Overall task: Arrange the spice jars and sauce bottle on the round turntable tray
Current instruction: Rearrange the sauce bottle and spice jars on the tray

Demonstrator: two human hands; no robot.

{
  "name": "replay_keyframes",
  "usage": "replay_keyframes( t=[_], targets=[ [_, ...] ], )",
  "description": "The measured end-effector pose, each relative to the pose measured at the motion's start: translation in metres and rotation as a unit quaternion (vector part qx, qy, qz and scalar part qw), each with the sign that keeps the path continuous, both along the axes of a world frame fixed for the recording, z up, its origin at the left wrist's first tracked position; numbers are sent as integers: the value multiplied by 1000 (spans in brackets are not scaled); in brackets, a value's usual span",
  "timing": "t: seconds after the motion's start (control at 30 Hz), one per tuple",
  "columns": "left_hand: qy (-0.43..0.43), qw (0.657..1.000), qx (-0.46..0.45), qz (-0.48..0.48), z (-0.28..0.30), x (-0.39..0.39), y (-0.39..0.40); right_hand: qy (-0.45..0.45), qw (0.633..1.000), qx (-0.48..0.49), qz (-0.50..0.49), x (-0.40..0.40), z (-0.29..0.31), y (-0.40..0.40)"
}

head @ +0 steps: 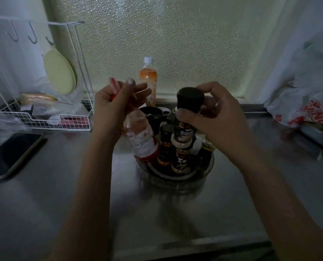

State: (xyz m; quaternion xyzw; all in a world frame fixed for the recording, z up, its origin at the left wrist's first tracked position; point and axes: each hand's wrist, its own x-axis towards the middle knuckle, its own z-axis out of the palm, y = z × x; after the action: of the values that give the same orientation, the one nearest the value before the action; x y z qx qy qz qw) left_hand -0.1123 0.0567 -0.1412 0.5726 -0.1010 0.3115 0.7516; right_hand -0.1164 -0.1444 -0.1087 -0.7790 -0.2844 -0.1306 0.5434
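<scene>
two hands are working over the turntable tray (177,182), which is sitting on the steel tabletop (43,213) near the centre of the scene. the left hand (111,102) is gripping the sauce bottle (141,139) by its neck, fingers (141,87) curled tight around the red cap end, and the bottle is hanging tilted with its base at the tray's left edge; whether the base is touching the tray cannot be told. the right hand (219,117) is pinching the black-lidded spice jar (187,113) just under its lid, thumb in front and fingers behind, holding it upright above the jars already standing on the tray. several small spice jars (165,146) are crowding the tray's middle, apparently stacked or packed closely; dim light is hiding the detail. judgement: both items are being held high by their tops so the hands are clearing the standing jars while free spots are being found. an orange drink bottle (148,80) is standing far back by the window, well apart, and a phone (11,153) is lying at left.
</scene>
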Motion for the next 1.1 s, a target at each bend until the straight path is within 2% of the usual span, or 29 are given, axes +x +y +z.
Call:
replay_keyframes(
  t=[0.13, 0.23, 0.37, 0.47, 0.6, 0.77, 0.9, 1.0, 1.07, 1.1],
  targets=[
    [-7, 999, 30, -27, -2, 1, -7, -5, 999, -37, 23, -10, -1, -3],
    [-12, 998, 49, -38, -1, 1, -11, 7, 995, -100, 20, -9, -18, 3],
    [-2, 987, 159, -18, -3, 2, -15, -71, 972, -221, -27, -1, -48, 10],
    [13, 981, 193, -26, -5, 4, -15, -112, 946, -293, -86, 3, -66, 9],
    [-15, 971, 240, -18, -4, 5, -13, -107, 955, -259, -98, 3, -77, 9],
    [17, 986, 155, -53, -16, 16, -9, -134, 963, -214, -97, 5, -83, 12],
    [35, 969, 242, -21, -26, 23, -10, -121, 967, -214, -70, 5, -84, 12],
    [34, 968, 248, 12, -26, 23, -11, -138, 958, -241, -66, 2, -86, 12],
    [42, 963, 261, 48, -30, 26, -6, -155, 964, -209, -63, -8, -84, 7],
    [48, 958, 275, 58, -32, 27, -4, -192, 962, -178, -83, -14, -84, 2]
  ],
)
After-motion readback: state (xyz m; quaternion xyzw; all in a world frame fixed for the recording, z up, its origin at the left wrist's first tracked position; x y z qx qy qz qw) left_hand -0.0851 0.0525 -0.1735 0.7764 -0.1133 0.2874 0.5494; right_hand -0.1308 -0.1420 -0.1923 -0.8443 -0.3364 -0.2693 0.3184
